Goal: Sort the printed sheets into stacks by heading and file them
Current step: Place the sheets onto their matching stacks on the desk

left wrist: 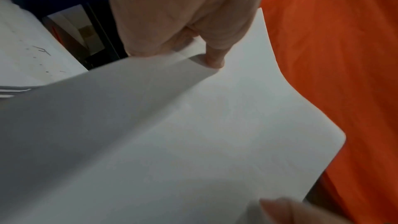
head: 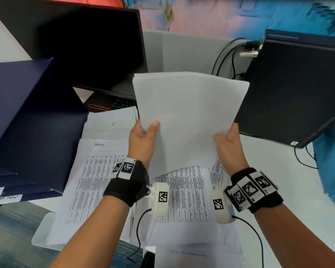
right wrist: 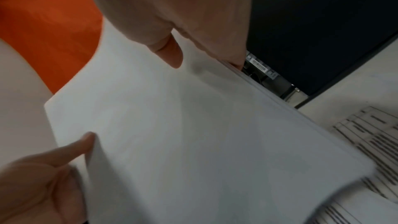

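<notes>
Both hands, left (head: 143, 138) and right (head: 230, 146), fingers pinching a blank-side-up sheaf (head: 188, 117) above the bench (head: 290, 182); sorting seems partway: "Admin" stack (head: 93, 171) and "IT" stack (head: 110, 122) laid out, loose sheets (head: 184, 192) remaining, folder (head: 27, 117) unfilled.

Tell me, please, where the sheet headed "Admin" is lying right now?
In the head view, the Admin sheet lies flat left of the left hand, beside the dark blue folder.

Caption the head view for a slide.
Both hands, left hand and right hand, hold a white paper sheaf above printed sheets on the desk.
</notes>
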Demonstrator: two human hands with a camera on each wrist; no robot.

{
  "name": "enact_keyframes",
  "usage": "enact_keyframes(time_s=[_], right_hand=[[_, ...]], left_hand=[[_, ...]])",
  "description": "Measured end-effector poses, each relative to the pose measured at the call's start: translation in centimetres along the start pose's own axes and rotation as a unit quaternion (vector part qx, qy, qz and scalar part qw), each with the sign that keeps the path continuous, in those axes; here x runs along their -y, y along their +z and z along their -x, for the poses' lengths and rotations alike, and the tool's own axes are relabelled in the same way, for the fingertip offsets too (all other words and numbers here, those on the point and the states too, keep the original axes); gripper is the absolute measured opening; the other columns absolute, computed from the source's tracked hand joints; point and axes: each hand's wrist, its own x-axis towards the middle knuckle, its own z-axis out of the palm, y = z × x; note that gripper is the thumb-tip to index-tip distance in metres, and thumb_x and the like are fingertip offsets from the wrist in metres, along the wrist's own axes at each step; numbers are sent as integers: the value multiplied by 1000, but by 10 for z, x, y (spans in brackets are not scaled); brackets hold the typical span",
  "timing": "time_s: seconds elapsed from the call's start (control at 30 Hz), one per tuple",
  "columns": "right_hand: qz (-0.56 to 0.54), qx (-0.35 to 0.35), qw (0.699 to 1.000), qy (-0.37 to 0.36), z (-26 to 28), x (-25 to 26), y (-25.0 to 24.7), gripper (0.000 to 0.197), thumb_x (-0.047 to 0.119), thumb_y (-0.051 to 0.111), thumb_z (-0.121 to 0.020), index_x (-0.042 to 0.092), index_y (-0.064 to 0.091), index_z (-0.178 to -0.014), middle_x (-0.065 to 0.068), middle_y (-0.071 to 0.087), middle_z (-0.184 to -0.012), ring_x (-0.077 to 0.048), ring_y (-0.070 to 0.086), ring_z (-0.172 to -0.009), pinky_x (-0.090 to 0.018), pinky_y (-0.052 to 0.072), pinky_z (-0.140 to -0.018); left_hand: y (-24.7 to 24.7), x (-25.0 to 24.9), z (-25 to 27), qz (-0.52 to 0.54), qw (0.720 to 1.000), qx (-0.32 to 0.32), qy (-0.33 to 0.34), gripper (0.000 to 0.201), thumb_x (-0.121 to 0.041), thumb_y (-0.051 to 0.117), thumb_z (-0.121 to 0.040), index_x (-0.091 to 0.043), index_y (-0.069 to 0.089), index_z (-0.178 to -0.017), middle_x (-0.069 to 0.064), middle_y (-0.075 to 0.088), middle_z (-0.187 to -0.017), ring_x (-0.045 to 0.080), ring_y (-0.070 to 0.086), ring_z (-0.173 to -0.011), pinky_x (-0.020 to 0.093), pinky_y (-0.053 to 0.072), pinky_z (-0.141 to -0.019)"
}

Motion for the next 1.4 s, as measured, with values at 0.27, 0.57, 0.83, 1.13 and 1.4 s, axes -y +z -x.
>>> enact_keyframes(time_s=[0.27,0.57,0.83,1.13,1.4], right_hand=[[25,4,1000,10,-2,-19,6,31,2,45,-95,24,48,-116,14,63,-105,5,62,-92,-19,51,-84],[66,-1,997,51,-12,-46,7,36,6,55,-93,9,51,-128,-3,64,-118,-18,61,-110,-32,48,-97],[168,66,972,151,-8,-68,12,24,14,52,-94,16,58,-117,-2,67,-109,-16,65,-91,-31,51,-84],[332,113,898,266,3,-104,15,53,17,39,-101,5,22,-149,-11,24,-156,-27,24,-143,-33,21,-115],[357,138,880,282,2,-113,8,58,21,39,-101,6,13,-151,-9,11,-160,-23,11,-148,-31,11,-117]], left_hand=[[-16,3,-11,27,999,23,-5,40,-12,66,-85,-10,54,-123,7,67,-117,20,65,-107,35,52,-94],[-15,25,-17,-32,999,10,-10,23,-11,56,-92,-25,60,-109,-4,69,-110,13,64,-107,32,48,-97],[-47,53,-28,-211,973,-53,-81,11,-23,57,-89,-12,57,-89,4,62,-82,22,57,-78,31,46,-74],[-87,94,-12,-436,886,-7,-159,22,-22,53,-90,-14,57,-109,8,64,-107,27,60,-95,30,46,-80],[-99,96,9,-644,734,11,-215,68,-41,62,-76,-12,34,-131,8,42,-129,26,41,-120,43,41,-93]])
